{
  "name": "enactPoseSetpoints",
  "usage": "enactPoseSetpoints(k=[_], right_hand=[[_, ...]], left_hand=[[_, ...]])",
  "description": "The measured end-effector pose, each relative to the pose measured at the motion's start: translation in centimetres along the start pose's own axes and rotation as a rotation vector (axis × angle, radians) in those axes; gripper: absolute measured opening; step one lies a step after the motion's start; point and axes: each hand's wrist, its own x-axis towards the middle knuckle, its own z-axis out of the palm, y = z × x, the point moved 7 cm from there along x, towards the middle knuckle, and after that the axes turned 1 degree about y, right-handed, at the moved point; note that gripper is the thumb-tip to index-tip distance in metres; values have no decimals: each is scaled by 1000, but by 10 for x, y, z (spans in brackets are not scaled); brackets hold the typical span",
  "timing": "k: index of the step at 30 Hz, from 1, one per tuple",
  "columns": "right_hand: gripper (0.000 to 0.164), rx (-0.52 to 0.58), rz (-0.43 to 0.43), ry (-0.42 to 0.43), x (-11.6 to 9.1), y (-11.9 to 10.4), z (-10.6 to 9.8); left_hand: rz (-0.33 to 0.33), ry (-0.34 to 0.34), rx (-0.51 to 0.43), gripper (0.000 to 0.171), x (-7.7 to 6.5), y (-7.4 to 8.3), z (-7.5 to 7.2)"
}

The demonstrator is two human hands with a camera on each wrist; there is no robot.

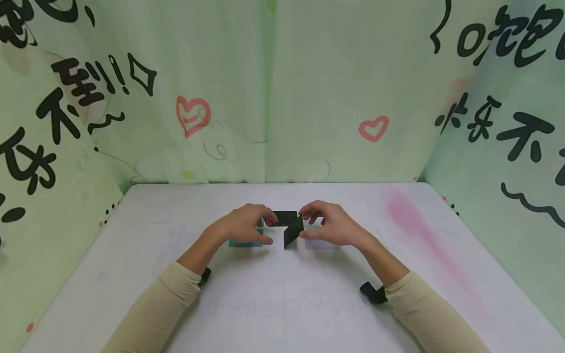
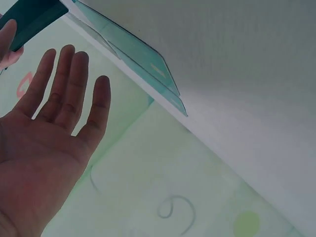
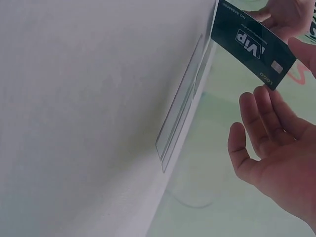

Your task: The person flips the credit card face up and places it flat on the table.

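Note:
My right hand (image 1: 333, 224) pinches a dark green card (image 3: 249, 42) by its edge, between thumb and fingertips. The card is printed "Vip" and stands tilted between my hands. Behind it in the head view is another dark panel (image 1: 282, 218); I cannot tell whether this is a separate card. My left hand (image 1: 246, 223) has its fingers extended, fingertips overlapping that panel's left end, its thumb apart from it. Teal cards (image 2: 136, 59) are below and beside my left hand. Pale see-through cards (image 3: 180, 98) are below my right hand.
A white-covered table (image 1: 282, 304) carries the cards, with a pink smear (image 1: 419, 230) on its right side. Green curtains (image 1: 318, 88) with black writing and red hearts enclose the back and sides. A black device (image 1: 374, 294) shows by the right sleeve.

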Motion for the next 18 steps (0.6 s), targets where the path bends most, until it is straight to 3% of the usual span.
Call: enactPoseSetpoints(k=[7, 18], right_hand=[[49, 31, 4, 25, 1, -1, -5], [46, 41, 8, 32, 4, -3, -5]], left_hand=[[50, -8, -72, 52, 1, -2, 2], [17, 14, -131, 51, -1, -4, 0]])
